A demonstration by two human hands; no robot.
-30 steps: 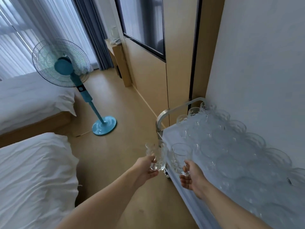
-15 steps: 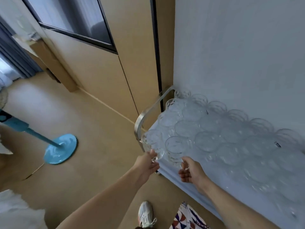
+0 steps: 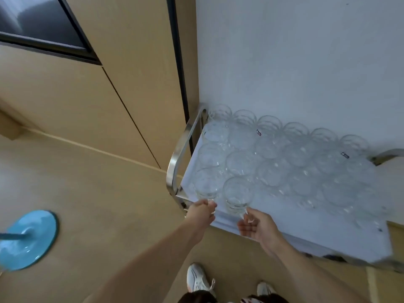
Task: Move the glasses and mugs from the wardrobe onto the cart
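Observation:
The cart (image 3: 284, 224) has a white cloth top and a metal handle (image 3: 175, 169) at its left end. Several clear glass mugs (image 3: 273, 154) stand on it in rows. At the front left corner stands one glass mug (image 3: 206, 184); my left hand (image 3: 202, 212) grips its handle. Right beside it stands a second glass mug (image 3: 238, 193), and my right hand (image 3: 256, 225) pinches its handle with curled fingers. Both mugs are upright and rest on the cloth.
Behind the cart is a white wall (image 3: 306, 62). Wooden wardrobe panels (image 3: 98, 106) run to the left. The blue base of a fan (image 3: 28, 235) sits on the wooden floor at the left. My white shoes (image 3: 199, 278) are below the cart's front edge.
The view has swung from the room down onto the cart. Both hands have carried their mugs from the air beside the cart onto its front left corner.

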